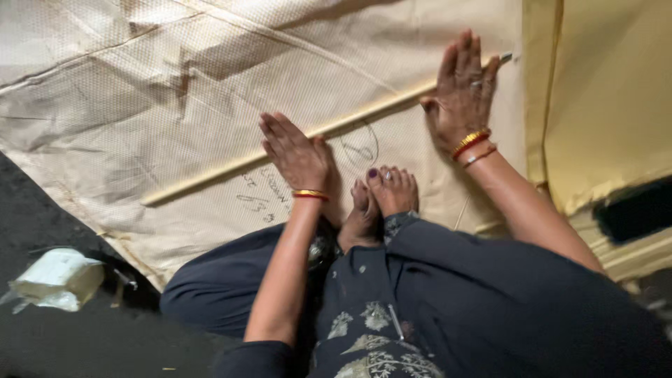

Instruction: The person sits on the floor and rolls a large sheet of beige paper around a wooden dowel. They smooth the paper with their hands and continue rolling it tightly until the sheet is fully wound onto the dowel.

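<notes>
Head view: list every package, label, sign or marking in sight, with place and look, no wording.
Handwritten marking: dark pen scrawl and a loop on the beige sheet, between left hand and right hand, below the long stick.
Pale wrapped block: whitish-green, crumpled, on the dark floor at lower left.

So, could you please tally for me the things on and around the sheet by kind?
Sheet: 1
Stick: 1
Hands pressing on the stick, left hand and right hand: 2
Bare feet: 2
Pale block on the dark floor: 1
Total: 7
</notes>
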`<state>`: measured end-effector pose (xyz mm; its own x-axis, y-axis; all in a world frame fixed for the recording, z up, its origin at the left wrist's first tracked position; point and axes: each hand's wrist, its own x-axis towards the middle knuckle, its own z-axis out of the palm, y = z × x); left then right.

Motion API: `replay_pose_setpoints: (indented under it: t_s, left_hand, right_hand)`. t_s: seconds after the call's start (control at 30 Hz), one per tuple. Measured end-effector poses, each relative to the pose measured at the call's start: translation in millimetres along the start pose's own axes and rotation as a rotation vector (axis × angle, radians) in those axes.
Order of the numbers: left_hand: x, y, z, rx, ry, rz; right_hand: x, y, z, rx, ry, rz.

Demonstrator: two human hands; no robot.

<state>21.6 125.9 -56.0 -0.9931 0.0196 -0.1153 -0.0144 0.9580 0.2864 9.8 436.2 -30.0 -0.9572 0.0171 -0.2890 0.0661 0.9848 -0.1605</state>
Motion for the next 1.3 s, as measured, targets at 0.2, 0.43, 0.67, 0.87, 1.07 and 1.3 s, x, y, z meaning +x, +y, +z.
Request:
replay_pose_setpoints:
  t_s: [0.2, 0.43, 0.67, 0.87, 1.07, 1.3]
  left_hand:
    - [113, 2, -24, 0.557, -0.513, -0.197]
    - [187, 8, -47, 0.405, -0.461, -0.234]
    - [30, -34, -44, -0.001, 0.093, 0.168]
    - [-41, -80, -67, 0.176, -0.539, -0.354]
    - [-36, -69, -36, 0.054, -0.002, -0.324]
    - [101, -83, -46, 0.219, -0.071, -0.263]
  right_hand:
    - [99, -29, -44, -0.036, -0.087, 0.027]
    - [158, -32, -54, 0.022, -0.001, -0.087]
    - [26, 33, 16, 0.089, 0.472, -0.450]
    - [-42, 57, 44, -0.009, 0.078, -0.256]
    - [-44, -2, 26, 0.053, 0.086, -0.097]
    - [85, -27, -34, 0.020, 0.107, -0.056]
